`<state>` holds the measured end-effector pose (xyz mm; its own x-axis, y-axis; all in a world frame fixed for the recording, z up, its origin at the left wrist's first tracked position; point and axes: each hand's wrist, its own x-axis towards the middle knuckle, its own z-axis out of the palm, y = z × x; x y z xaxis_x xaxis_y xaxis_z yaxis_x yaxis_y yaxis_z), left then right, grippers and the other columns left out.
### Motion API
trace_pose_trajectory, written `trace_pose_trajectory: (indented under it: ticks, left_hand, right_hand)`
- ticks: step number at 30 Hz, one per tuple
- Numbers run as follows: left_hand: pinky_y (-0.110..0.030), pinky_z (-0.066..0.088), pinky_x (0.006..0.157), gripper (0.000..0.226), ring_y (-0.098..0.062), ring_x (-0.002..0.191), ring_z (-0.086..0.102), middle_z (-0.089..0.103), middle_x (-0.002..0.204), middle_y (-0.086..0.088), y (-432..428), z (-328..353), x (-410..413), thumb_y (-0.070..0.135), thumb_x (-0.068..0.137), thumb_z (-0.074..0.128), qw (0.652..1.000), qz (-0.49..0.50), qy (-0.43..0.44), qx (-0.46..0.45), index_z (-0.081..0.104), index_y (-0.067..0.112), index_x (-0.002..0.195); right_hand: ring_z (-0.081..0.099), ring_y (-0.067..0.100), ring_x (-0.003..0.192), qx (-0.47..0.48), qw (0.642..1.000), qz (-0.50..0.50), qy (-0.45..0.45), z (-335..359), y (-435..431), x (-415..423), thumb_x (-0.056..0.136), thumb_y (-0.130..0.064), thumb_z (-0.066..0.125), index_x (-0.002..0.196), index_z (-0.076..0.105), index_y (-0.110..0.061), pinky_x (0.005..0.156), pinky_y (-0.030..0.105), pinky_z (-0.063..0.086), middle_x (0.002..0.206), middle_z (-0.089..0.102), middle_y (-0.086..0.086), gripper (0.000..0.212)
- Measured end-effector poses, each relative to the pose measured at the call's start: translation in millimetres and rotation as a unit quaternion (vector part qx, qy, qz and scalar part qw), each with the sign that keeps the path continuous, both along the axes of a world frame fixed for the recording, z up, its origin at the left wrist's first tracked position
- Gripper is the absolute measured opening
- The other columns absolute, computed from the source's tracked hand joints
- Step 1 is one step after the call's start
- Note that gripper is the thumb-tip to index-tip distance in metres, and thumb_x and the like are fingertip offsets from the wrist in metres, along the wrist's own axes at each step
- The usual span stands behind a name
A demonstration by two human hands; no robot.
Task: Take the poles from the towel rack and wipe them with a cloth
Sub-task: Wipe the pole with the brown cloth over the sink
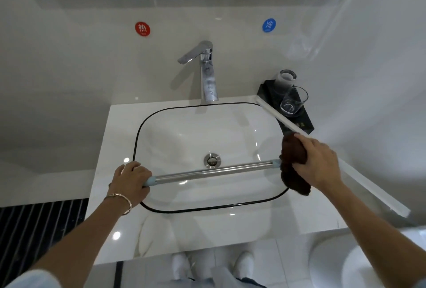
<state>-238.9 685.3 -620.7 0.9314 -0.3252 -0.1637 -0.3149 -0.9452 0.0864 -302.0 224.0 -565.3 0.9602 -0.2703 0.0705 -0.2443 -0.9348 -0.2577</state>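
pole (214, 171) | left hand (130, 178) grips end | right hand (319, 163) wraps cloth (294, 163)

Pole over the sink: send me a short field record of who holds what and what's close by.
item: metal pole with pale blue end caps
position: roughly level across the sink
left end: gripped by the left hand
right end: brown cloth wrapped on it, held by the right hand
nearby: faucet behind; two glasses on a black tray, back right
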Motion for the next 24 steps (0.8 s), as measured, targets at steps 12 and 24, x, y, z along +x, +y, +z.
trace_pose_trajectory:
  ticks: [12, 24]
  left_hand:
    - [-0.024, 0.034, 0.083, 0.013, -0.009, 0.101, 0.053, 0.058, 0.091, 0.01, -11, 6, 5, 0.017, 0.081, 0.053, 0.998, 0.019, 0.04, 0.05, 0.059, 0.027, 0.087]
    - [-0.036, 0.028, 0.1, 0.016, -0.012, 0.096, 0.055, 0.058, 0.084, 0.011, -32, 7, 13, 0.023, 0.084, 0.043, 0.992, 0.028, 0.091, 0.087, 0.055, 0.032, 0.081]
  right_hand:
    - [0.052, 0.027, 0.113, 0.098, 0.994, 0.04, -0.001, -14, 19, -5, 0.059, -0.042, 0.059, 0.126, 0.056, -0.031, 0.096, 0.05, 0.042, 0.119, 0.062, -0.003, 0.068]
    - [0.06, 0.023, 0.104, 0.027, 0.986, 0.164, -0.022, -21, 115, 16, 0.062, -0.057, 0.047, 0.122, 0.061, -0.029, 0.092, 0.046, 0.043, 0.114, 0.066, -0.009, 0.067]
